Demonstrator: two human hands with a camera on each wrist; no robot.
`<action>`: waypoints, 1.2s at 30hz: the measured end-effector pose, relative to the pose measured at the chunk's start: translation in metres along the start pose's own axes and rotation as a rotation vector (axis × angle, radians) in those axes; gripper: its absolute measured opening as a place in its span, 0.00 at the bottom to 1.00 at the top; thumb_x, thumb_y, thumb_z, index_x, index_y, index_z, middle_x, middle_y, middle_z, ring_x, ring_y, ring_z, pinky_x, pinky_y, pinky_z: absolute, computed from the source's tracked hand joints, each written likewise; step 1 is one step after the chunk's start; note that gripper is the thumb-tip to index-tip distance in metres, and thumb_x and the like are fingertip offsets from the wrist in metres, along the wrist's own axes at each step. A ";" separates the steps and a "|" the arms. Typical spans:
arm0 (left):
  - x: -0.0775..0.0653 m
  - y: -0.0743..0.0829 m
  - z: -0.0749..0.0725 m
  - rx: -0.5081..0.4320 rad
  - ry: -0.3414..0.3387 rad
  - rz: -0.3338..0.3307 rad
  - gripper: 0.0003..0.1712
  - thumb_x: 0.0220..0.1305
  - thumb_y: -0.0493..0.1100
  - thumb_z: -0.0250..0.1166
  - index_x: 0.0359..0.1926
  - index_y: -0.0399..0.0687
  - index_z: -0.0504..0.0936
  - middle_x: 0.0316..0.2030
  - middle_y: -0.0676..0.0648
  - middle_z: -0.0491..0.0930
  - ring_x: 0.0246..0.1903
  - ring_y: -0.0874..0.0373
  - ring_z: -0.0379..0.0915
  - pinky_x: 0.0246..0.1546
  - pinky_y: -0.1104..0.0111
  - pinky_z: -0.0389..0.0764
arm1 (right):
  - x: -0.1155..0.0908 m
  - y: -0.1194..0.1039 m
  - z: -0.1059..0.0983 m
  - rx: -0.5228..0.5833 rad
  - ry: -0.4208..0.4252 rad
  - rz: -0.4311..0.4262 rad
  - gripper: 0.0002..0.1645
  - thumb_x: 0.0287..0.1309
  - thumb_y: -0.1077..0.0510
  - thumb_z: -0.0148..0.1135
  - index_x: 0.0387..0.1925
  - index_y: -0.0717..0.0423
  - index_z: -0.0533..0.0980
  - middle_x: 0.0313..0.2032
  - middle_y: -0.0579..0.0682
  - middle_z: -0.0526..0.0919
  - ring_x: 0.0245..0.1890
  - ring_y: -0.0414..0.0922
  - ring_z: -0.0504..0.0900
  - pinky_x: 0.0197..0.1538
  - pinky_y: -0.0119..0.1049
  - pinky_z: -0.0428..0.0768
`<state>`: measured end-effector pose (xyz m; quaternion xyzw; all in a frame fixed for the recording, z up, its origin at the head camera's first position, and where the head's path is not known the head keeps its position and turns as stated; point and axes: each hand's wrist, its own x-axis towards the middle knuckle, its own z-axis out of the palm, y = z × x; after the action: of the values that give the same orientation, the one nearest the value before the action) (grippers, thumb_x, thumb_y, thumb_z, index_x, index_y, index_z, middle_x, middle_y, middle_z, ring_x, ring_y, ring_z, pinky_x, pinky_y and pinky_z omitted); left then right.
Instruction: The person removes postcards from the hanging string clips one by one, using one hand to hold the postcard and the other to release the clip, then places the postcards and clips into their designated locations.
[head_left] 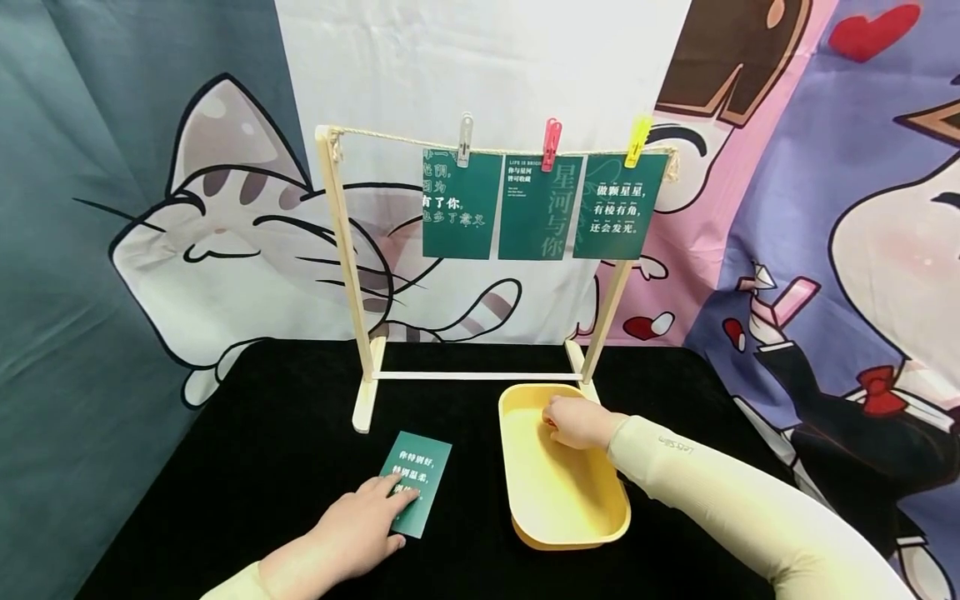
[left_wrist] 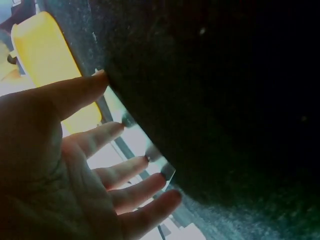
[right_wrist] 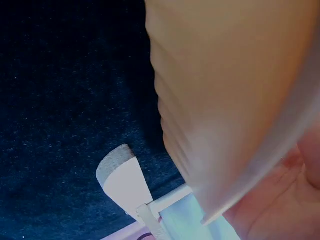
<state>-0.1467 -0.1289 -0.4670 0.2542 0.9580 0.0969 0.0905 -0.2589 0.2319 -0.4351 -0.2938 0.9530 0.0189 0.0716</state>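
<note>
On the black tabletop lies a green card (head_left: 429,472) with white writing. My left hand (head_left: 354,532) rests on its near left part, fingers stretched out over it and the thumb by its near edge. In the left wrist view the fingertips of that hand (left_wrist: 85,165) touch the card. My right hand (head_left: 581,422) is down inside a yellow plastic basin (head_left: 558,500), at its far right side. Its fingers are curled, with a small orange-red thing (head_left: 550,423) showing at the fingertips. The basin's outer wall (right_wrist: 225,75) hides most of that hand in the right wrist view.
Behind the basin stands a wooden frame (head_left: 347,250) with a rope strung across its top. Three green cards hang there from a clear clip (head_left: 465,140), a red clip (head_left: 551,145) and a yellow clip (head_left: 638,142). A printed cloth (head_left: 420,67) forms the backdrop.
</note>
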 end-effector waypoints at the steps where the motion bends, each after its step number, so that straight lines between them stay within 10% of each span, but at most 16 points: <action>1: 0.000 0.000 0.000 0.017 0.009 0.002 0.32 0.54 0.54 0.75 0.60 0.53 0.79 0.61 0.39 0.73 0.59 0.41 0.70 0.47 0.47 0.79 | 0.001 0.000 0.001 0.002 0.002 -0.002 0.12 0.54 0.62 0.68 0.24 0.54 0.71 0.25 0.46 0.65 0.25 0.42 0.66 0.32 0.35 0.70; 36: -0.006 0.013 0.000 0.006 -0.028 -0.034 0.34 0.53 0.61 0.73 0.57 0.49 0.81 0.57 0.33 0.74 0.48 0.38 0.73 0.39 0.47 0.80 | 0.006 0.001 0.007 -0.011 0.044 -0.058 0.14 0.55 0.63 0.68 0.23 0.52 0.70 0.23 0.44 0.64 0.25 0.41 0.63 0.32 0.34 0.67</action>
<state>-0.1353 -0.1206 -0.4631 0.2396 0.9611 0.0889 0.1046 -0.2637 0.2300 -0.4431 -0.3222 0.9453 0.0153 0.0496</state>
